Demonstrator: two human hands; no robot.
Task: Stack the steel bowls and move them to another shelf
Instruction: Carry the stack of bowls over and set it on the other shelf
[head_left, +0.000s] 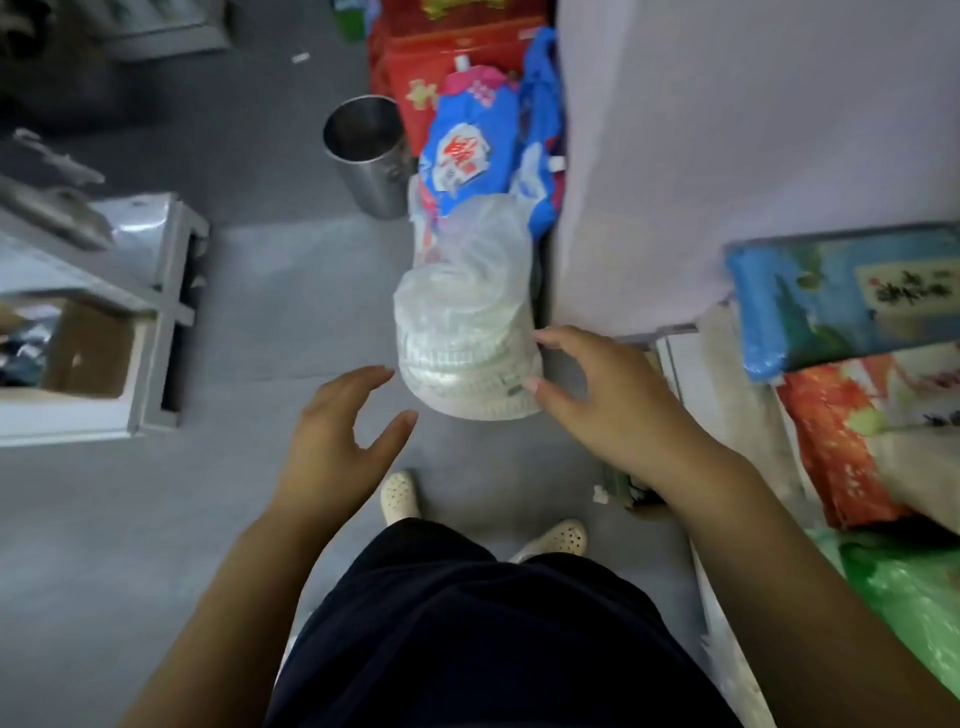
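You look set to grasp: left hand (337, 436) and right hand (602, 400), spread wide and empty, flank the bagged bowl stack (467, 348); clasp its sides next.

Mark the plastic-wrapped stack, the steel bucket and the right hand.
plastic-wrapped stack (467, 332): head view, on its wrapped side.
steel bucket (375, 182): head view, outer wall.
right hand (618, 410): head view, back of hand.

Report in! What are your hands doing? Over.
Left hand open, short of plastic-wrapped white stack; right hand open at its edge. Steel bowls not seen. Steel bucket beyond.
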